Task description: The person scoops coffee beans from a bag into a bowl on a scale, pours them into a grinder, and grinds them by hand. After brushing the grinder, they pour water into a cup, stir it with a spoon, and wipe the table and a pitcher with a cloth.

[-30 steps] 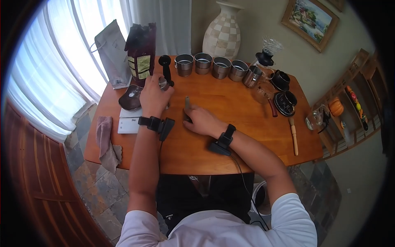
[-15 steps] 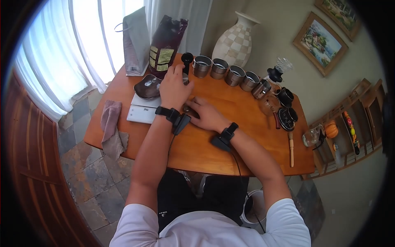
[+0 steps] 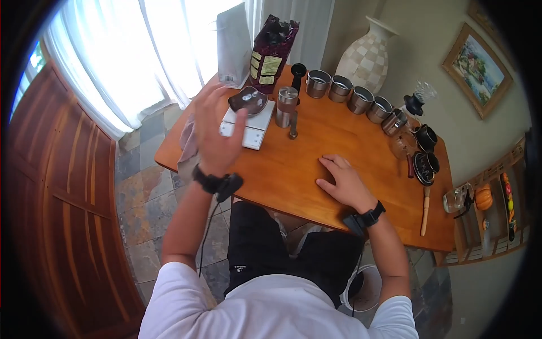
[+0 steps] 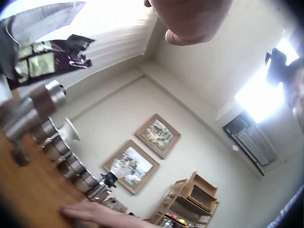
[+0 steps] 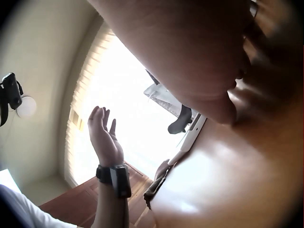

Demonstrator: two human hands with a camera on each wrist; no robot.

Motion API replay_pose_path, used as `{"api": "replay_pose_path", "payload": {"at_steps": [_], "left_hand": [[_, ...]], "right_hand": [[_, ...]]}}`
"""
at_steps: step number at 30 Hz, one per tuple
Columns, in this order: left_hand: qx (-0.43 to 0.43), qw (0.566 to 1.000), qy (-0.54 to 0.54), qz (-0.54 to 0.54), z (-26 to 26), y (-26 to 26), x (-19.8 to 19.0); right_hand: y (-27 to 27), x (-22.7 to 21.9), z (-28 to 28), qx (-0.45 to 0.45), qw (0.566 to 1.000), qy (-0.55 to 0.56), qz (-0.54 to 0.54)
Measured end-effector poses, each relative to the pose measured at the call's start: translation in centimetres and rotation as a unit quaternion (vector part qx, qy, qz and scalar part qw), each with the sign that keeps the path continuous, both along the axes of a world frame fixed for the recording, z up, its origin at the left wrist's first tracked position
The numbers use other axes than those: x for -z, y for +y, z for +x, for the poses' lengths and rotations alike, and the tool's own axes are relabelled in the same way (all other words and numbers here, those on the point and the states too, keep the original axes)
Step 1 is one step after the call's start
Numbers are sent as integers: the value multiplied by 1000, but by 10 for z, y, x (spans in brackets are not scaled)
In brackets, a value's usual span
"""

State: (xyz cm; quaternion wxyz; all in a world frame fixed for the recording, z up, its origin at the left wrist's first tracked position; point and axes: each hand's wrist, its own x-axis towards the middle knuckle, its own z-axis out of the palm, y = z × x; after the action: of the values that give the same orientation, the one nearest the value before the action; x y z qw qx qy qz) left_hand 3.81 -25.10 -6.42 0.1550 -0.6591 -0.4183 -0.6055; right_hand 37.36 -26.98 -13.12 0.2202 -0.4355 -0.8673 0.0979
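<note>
My left hand (image 3: 217, 135) is raised near the table's left edge, fingers spread and nothing in them. It overlaps the white scale (image 3: 255, 135) in the head view, and the right wrist view shows the same left hand (image 5: 105, 140) up in the air. A dark, glossy dish (image 3: 248, 101) sits on the scale. Beside it a steel hand coffee grinder (image 3: 286, 107) with a brown band stands upright, its crank handle (image 3: 293, 125) hanging at the side. My right hand (image 3: 345, 183) rests on the bare wood near the front edge, fingers loosely extended, holding nothing.
Behind the grinder stand a maroon coffee bag (image 3: 273, 59), a pale paper bag (image 3: 233, 48) and a black scoop (image 3: 298, 70). Several steel cups (image 3: 340, 88) line the back edge. On the right are a black cup (image 3: 425, 137) and a wooden-handled brush (image 3: 425, 212). A cloth (image 3: 188, 141) hangs at the left.
Both hands have come away from the grinder: the left lifted off toward the left, the right slid to the right along the table. The grinder now stands by itself. The head view has turned left.
</note>
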Motion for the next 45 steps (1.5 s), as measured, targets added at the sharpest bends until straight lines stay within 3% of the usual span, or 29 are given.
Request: {"api": "replay_pose_path", "payload": {"at_steps": [2,4,6,7,9,11,12,14,15,16,17,18,20,21,23,25,26,28,29,30,31,33,35,40,43,45], "left_hand": [[-99,988,-19,-121,-53,-9,36],[-198,944,64,-257,-103,-27,73],[-211,887,84,-403,-133,-43,88],[-234,891,111,-374,-147,-47,99],[-197,905,87,-367,-142,-62,96],[-133,886,36,-443,-110,-77,63],[-124,888,46,-440,-91,-74,64],[72,949,14,-306,-38,-76,75],[154,915,-6,-374,-3,-77,70],[233,868,-27,-438,35,-77,59],[281,850,-5,-445,74,-82,44],[328,830,15,-451,109,-84,34],[347,832,109,-418,158,-76,34],[371,845,113,-369,183,-75,24],[399,853,103,-320,221,-78,13],[491,805,76,-324,246,-80,11],[517,759,98,-383,251,-80,18],[542,735,105,-393,247,-84,31],[562,710,119,-406,241,-85,35],[538,715,130,-426,229,-84,37],[518,726,94,-443,213,-83,42],[453,764,41,-457,172,-77,52],[364,827,21,-428,119,-65,58],[95,947,6,-308,-40,-33,73],[8,952,25,-306,-117,-22,78],[-131,935,136,-300,-149,-15,92]], "right_hand": [[-28,-15,0,4,999,32,-25],[-45,-14,0,-15,997,72,-15],[-58,-10,-4,-25,994,104,-28],[-63,-12,-4,-41,991,119,-38],[-75,-12,-4,-27,989,147,-23],[-80,-10,-4,-30,984,156,-86],[-83,-8,-4,-18,983,163,-82],[-87,-3,-6,-27,934,260,-245],[-90,5,-6,-21,934,262,-242],[-95,15,-8,-28,877,370,-305],[-98,20,-7,-34,805,469,-362],[-102,17,-3,-29,807,466,-362],[-110,6,14,22,724,579,-375],[-110,6,27,30,729,569,-379],[-108,6,61,68,742,616,-257],[-112,-15,94,103,723,647,-219],[-110,-24,101,109,728,641,-218],[-105,-38,111,193,820,536,-46],[-104,-39,117,195,823,532,-44],[-102,-36,122,240,904,352,22],[-100,-31,126,273,945,157,85],[-93,-12,125,270,951,148,30],[-80,10,124,283,959,11,-16],[-23,34,126,164,982,-95,19],[29,38,125,120,986,-117,19],[70,43,119,176,977,-123,10]]}}
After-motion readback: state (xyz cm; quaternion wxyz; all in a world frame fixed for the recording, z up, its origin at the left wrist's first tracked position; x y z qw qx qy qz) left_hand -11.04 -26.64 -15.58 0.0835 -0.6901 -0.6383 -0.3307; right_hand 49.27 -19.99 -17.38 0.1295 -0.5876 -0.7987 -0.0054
